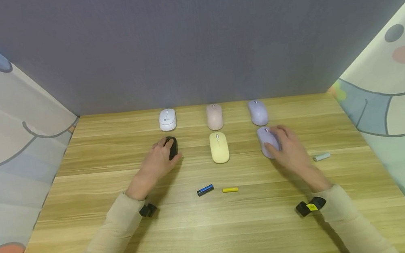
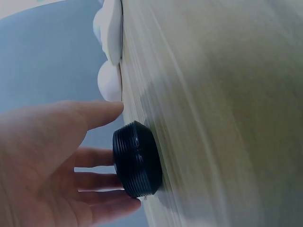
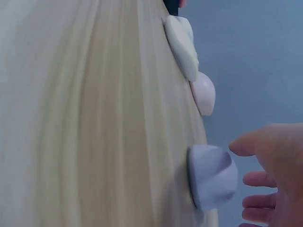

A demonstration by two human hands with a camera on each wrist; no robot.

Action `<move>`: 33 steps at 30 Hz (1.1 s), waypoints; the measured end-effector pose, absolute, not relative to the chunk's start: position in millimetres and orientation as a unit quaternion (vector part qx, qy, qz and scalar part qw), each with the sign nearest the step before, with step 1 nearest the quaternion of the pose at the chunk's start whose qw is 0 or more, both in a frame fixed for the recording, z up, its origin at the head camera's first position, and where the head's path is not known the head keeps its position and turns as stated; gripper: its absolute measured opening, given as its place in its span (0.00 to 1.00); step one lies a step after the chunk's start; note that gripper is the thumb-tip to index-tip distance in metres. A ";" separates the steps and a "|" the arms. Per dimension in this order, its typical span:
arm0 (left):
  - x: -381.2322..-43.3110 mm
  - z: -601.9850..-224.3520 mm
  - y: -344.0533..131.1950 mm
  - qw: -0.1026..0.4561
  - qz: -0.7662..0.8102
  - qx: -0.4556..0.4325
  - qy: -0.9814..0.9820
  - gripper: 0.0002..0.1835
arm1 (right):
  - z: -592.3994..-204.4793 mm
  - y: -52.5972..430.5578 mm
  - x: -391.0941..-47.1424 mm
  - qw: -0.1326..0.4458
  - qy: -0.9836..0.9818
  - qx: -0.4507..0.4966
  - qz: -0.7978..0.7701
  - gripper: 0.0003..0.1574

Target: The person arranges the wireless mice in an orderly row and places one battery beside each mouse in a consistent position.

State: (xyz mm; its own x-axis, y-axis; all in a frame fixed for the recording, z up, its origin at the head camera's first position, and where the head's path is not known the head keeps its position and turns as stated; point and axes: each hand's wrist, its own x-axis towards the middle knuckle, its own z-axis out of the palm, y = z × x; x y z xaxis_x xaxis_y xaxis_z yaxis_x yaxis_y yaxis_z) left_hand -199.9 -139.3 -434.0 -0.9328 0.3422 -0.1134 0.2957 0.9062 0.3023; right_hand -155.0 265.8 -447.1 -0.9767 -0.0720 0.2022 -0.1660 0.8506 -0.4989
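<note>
Over a black computer mouse (image 1: 173, 147) on the table, my left hand (image 1: 157, 160) lies with its fingers on the mouse's top and far side. The left wrist view shows the ribbed end of that black mouse (image 2: 137, 160), with the thumb held apart from it. My right hand (image 1: 289, 148) is around the right side of the nearer lilac mouse (image 1: 268, 141), thumb and fingers spread. In the right wrist view, a gap shows between the thumb and this lilac mouse (image 3: 212, 177).
A white mouse (image 1: 167, 119), a pink mouse (image 1: 214, 117) and another lilac mouse (image 1: 258, 113) line the back. Between my hands sits a yellow mouse (image 1: 219, 147). Nearer lie a blue-black battery (image 1: 205, 190) and a yellow battery (image 1: 230, 190); a pale battery (image 1: 321, 157) is at right.
</note>
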 end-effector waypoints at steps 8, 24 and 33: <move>-200.7 -431.5 -142.0 0.076 0.119 0.179 0.974 0.34 | -439.5 289.6 -139.4 0.099 -0.959 0.073 0.254 0.33; -204.0 -430.7 -146.6 0.055 0.093 0.205 0.973 0.36 | -432.1 330.4 -113.9 0.123 -0.963 0.017 0.240 0.32; -203.2 -428.5 -145.4 0.068 0.088 0.200 0.974 0.36 | -439.0 349.8 -103.7 0.102 -0.968 -0.004 0.230 0.34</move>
